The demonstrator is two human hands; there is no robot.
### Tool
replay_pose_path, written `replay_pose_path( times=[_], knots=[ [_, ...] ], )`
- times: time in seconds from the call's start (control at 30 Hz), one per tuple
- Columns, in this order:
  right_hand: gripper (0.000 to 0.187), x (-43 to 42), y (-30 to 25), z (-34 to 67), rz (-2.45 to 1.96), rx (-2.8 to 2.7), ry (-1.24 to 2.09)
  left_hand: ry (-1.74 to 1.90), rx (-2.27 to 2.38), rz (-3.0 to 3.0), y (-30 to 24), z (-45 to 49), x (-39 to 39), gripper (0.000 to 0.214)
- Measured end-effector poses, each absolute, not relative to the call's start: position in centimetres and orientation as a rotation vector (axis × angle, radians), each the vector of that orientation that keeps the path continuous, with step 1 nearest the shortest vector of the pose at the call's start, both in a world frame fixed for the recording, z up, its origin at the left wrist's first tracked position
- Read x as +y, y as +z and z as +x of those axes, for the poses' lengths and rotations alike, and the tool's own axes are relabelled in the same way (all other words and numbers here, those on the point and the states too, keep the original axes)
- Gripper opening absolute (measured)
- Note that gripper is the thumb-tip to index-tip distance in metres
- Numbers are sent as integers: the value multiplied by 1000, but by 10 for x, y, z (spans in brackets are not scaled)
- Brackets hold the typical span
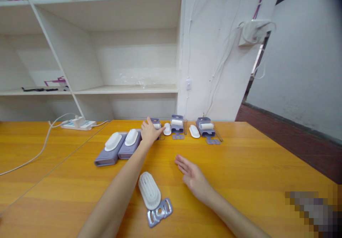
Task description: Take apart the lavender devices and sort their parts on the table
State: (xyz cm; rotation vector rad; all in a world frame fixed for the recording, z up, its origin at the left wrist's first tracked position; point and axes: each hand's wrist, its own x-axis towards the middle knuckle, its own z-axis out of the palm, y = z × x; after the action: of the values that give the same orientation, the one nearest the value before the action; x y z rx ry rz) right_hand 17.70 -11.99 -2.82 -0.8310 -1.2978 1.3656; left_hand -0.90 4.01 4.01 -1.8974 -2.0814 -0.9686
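My left hand (150, 133) reaches to the back of the table, thumb and fingers spread, in front of a purple housing (155, 120) with a white roller that it partly hides. Whether it touches that housing I cannot tell. My right hand (193, 177) hovers over the middle of the table, fingers stretched out, holding nothing. Between my forearms lie a white oval ribbed part (149, 190) and a flat purple plate with cut-outs (160, 212). Left of my left hand rest two purple cases, each topped by a white oval piece (113, 141).
Two more purple housings with white rollers, one at the back middle (177, 123) and one farther right (206, 126), have springs (217, 132) and white oval parts (194, 131) nearby. A power strip (78, 125) with cables lies at the left, before white shelves (128, 89).
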Motion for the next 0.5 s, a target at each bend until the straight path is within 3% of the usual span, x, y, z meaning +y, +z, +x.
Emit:
replay_pose_path(
  times=[0.5],
  knots=[
    [76, -121, -29, 176, -831, -1291, 1368, -1097, -2050, -2042, 33, -26, 69, 92]
  ],
)
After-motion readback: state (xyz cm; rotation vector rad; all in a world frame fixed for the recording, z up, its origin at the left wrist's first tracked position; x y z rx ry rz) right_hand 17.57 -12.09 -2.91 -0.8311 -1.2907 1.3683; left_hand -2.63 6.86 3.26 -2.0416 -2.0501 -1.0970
